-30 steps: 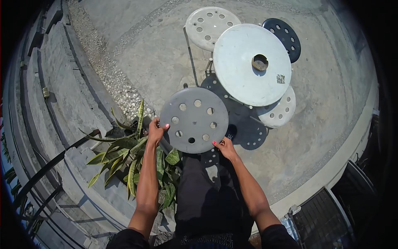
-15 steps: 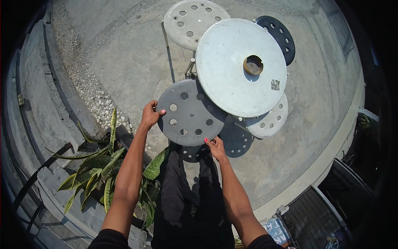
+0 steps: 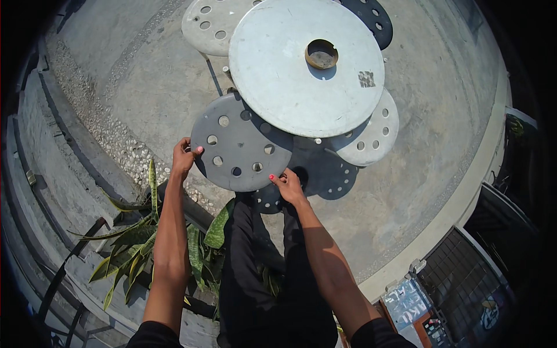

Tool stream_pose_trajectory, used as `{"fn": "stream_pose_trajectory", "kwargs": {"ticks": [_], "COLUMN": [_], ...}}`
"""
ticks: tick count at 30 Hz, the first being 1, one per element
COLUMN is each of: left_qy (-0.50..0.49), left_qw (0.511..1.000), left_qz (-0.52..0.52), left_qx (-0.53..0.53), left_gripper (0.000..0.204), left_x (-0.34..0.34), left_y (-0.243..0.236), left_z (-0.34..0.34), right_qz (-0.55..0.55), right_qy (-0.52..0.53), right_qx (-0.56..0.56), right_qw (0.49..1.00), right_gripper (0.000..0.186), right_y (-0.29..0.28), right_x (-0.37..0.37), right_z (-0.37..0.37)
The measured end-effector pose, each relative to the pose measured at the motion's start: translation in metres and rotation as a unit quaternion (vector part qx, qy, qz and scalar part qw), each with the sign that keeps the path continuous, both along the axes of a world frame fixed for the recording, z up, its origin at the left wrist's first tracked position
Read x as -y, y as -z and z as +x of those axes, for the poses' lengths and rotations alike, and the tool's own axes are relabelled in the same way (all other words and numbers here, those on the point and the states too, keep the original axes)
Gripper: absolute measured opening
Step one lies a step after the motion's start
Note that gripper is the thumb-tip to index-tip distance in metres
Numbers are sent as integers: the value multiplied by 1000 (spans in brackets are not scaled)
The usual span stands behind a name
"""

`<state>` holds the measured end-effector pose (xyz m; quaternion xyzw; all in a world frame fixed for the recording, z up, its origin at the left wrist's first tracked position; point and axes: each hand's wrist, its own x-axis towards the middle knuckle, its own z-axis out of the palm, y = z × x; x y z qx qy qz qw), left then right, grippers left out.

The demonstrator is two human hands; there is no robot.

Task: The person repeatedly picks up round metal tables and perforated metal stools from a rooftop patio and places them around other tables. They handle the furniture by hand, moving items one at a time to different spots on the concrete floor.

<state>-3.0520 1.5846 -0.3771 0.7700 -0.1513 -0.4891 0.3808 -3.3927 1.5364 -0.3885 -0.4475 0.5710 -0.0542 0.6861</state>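
Note:
A round grey stool seat [image 3: 241, 152] with a ring of holes lies in front of me, its far edge partly under the round white table top [image 3: 290, 104]. My left hand [image 3: 184, 158] is closed on the seat's left rim, thumb on top. At the near right rim, my right hand [image 3: 289, 187] also grips the seat, thumb over the edge. The fingers beneath the rim are hidden in both cases. On the table stands a brownish round bowl [image 3: 322, 61] with a notched rim.
Around the table are two pale stools, a far left one [image 3: 223, 17] and a right one [image 3: 377, 136], plus a dark stool [image 3: 371, 20] at far right. A long-leaved plant [image 3: 136, 238] grows at lower left, near white pebbles [image 3: 125, 151] and concrete steps [image 3: 69, 168].
The whole view has shifted and turned slightly, so the table and stools sit farther left and higher. Both hands keep their hold on the grey stool's rim.

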Motion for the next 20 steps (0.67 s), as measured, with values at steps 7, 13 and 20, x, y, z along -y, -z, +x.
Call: {"fn": "stream_pose_trajectory", "kwargs": {"ticks": [7, 13, 20], "left_qy": [46, 83, 79], "left_qw": [999, 989, 989], "left_qz": [0, 75, 81], "left_qx": [-2, 101, 100], "left_gripper": [30, 37, 45], "left_x": [10, 30, 22], "left_y": [-2, -3, 0], "left_z": [10, 5, 3], "right_qz": [21, -15, -89], "right_qy": [-74, 63, -97], "right_qx": [-50, -43, -160], "right_qw": [996, 997, 978], "right_gripper": [33, 31, 40], "right_y": [-22, -2, -4], "right_x": [20, 30, 69], "right_z": [4, 1, 4]}}
